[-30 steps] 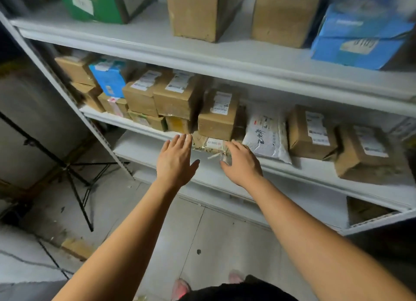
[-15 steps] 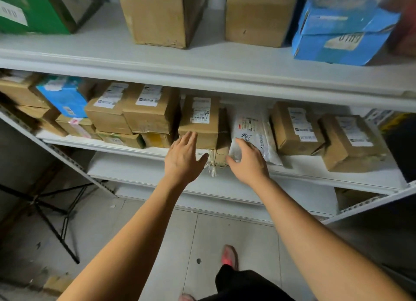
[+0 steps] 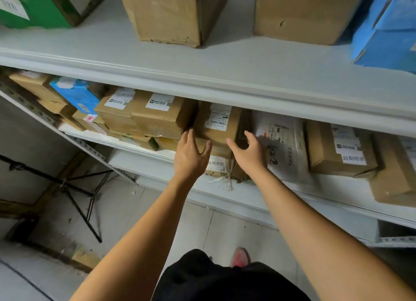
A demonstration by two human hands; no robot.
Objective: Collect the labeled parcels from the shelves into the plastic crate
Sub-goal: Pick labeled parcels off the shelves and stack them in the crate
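My left hand (image 3: 191,159) and right hand (image 3: 249,156), both spread wide (nothing held), flank the labeled parcel (image 3: 217,126); next I should squeeze its sides.

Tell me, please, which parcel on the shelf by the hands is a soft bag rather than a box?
The white mailer bag just right of the right hand: crinkled white plastic with black handwriting, while its neighbours are brown cardboard boxes.

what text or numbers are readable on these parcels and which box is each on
None can be quoted with confidence.
Middle brown box: barcode label, print too small.
White mailer bag: printed label and dark handwriting, blurred.
Right brown box: bold characters on label, blurred.
Green box: label blurred.
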